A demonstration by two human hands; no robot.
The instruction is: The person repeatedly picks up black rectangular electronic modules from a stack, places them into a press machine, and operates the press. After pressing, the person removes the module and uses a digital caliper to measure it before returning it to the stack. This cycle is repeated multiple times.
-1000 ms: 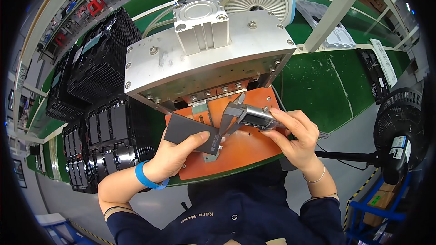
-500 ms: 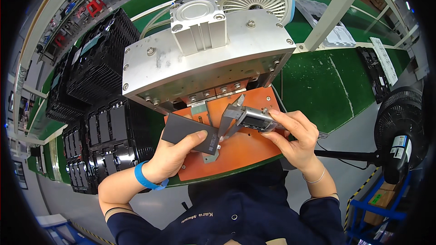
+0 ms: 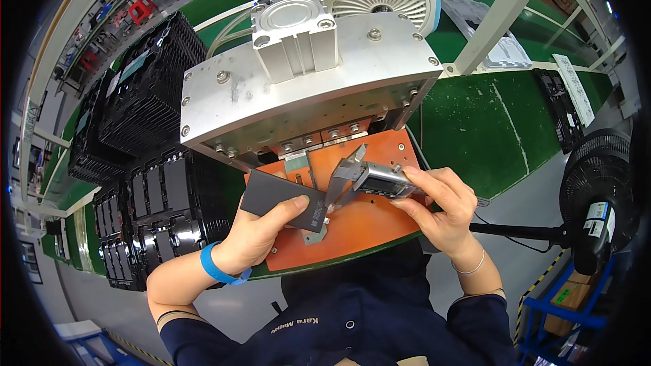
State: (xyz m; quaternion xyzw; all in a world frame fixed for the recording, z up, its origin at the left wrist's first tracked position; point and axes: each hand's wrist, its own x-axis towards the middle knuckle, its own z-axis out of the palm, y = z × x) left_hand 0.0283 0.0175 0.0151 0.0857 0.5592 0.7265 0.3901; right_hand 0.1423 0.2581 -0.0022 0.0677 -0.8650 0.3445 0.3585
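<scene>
A flat dark-grey battery cell (image 3: 281,198) is pinched in my left hand (image 3: 261,234), thumb on its top face, with small print and a tab at its right end. My right hand (image 3: 444,207) grips a digital caliper (image 3: 381,179) by its body. The caliper's jaws (image 3: 344,177) point left, their tips at the cell's tabbed end; I cannot tell whether they touch it. Both hands are over the orange base plate (image 3: 359,220) of a metal press (image 3: 308,98), whose silver cylinder block (image 3: 295,37) stands on top.
Stacked black trays (image 3: 152,88) fill the left side. Nearer, black trays (image 3: 163,196) hold more dark cells. A white round fan (image 3: 383,0) stands behind the press, and a black fan (image 3: 597,190) is at right. A white frame post (image 3: 502,20) rises from the green bench (image 3: 475,122).
Almost nothing differs. The caliper has turned very slightly in my right hand, while my left hand and the battery cell stay practically in place.
</scene>
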